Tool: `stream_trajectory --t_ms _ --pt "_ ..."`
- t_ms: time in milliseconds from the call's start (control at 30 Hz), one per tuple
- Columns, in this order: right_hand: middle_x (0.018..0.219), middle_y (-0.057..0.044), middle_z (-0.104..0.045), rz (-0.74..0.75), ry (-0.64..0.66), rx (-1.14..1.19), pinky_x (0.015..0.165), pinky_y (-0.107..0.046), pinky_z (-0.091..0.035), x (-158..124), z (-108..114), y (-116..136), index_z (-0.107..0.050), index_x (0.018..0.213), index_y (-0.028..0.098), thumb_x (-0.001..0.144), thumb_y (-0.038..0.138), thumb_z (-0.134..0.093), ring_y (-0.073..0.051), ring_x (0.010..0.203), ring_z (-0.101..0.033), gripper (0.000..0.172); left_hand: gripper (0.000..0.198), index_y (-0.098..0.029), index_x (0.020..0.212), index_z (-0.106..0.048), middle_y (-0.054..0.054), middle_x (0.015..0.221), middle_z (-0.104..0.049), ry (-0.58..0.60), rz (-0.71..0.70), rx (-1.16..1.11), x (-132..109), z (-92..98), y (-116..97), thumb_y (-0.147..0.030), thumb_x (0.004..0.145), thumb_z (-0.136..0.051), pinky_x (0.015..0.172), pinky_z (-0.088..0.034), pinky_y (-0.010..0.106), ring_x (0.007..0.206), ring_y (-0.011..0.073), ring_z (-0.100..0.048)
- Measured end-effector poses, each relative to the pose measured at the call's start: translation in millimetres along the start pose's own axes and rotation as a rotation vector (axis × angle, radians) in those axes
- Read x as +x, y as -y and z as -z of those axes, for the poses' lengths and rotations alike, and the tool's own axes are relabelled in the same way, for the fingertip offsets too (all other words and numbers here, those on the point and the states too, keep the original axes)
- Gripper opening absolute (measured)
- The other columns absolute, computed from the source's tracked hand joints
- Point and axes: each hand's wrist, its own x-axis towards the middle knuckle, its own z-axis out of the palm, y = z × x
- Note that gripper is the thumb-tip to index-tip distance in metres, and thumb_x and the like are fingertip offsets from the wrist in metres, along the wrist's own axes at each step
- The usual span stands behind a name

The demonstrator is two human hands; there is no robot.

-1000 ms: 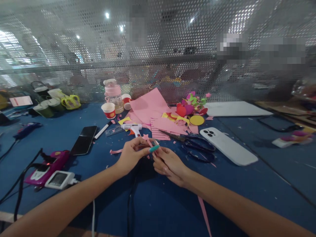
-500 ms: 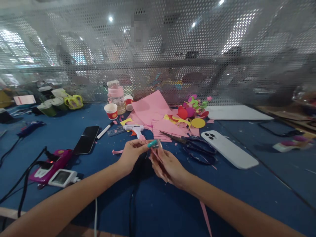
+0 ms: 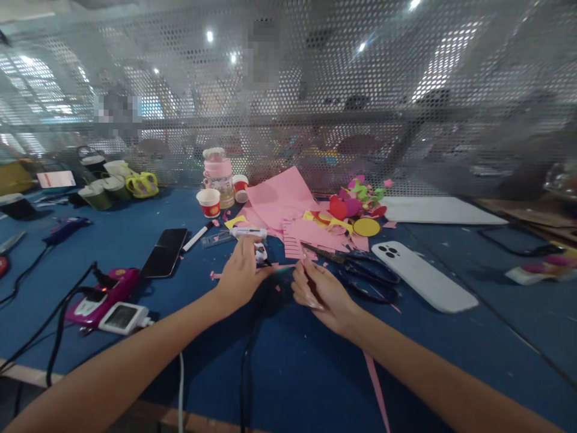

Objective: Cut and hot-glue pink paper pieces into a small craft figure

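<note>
My left hand is curled around the handle of a white glue gun lying on the table, its thumb stretched toward my right hand. Between the hands runs a thin pink paper strip, with a blurred teal bit by the left thumb tip. Whether the left thumb also presses on the strip is hard to see. My right hand pinches the strip between thumb and fingers, the other fingers curled. Just beyond it lie dark-handled scissors and a pink paper piece with cut slits.
Pink sheets and coloured paper shapes lie at the back. To the right rests a white phone. On the left are a black phone, a magenta power strip with cables, and paper cups beside a bottle.
My left hand has shifted from the fingertips of the right hand to the glue gun's handle. The hands have drawn apart, and the right still pinches the strip. The view has shifted slightly.
</note>
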Motion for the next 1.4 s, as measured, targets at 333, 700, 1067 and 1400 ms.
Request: stream_trajectory --t_ms 333,700,1067,1400 --pt "0.031 0.009 -0.043 0.052 -0.108 -0.308 0.023 -0.016 -0.022 3 1 -9 -0.044 0.056 0.019 0.059 0.059 -0.062 -0.005 0.021 -0.033 0.045 0.031 -0.015 0.101 -0.055 0.010 0.100 -0.058 0.296 0.178 -0.394 -8 -5.7 -21 -0.034 0.078 -0.052 0.069 -0.048 0.033 0.084 0.0193 -0.055" --pt "0.040 0.008 -0.047 0.048 -0.079 -0.583 0.032 -0.017 -0.036 0 -7 -16 -0.046 0.070 0.019 0.064 0.067 -0.047 -0.007 0.031 -0.045 0.048 0.035 -0.013 0.071 -0.068 0.002 0.062 -0.067 0.015 0.593 -0.902 -1 -9.4 -22 -0.044 0.054 -0.071 0.067 -0.047 0.027 0.065 0.0155 -0.061" --pt "0.112 -0.015 -0.054 0.824 -0.195 -1.709 0.093 -0.048 -0.035 21 51 35 -0.047 0.107 0.017 0.074 0.039 -0.051 -0.029 0.111 -0.045 0.040 0.037 -0.014 0.063 -0.061 0.000 0.058 -0.064 0.124 0.513 -0.761 2 -9.0 -7 -0.050 0.059 -0.065 0.062 -0.048 0.026 0.056 0.0128 -0.060" --pt "0.109 -0.016 -0.061 0.275 -0.160 -2.053 0.075 -0.038 -0.046 27 65 56 -0.039 0.126 0.012 0.078 0.024 -0.043 -0.029 0.092 -0.061 0.050 0.023 -0.014 0.064 -0.059 0.003 0.064 -0.066 0.468 0.287 -0.315 -4 -5.0 -15 -0.028 0.078 -0.047 0.061 -0.045 0.023 0.059 0.0126 -0.060"
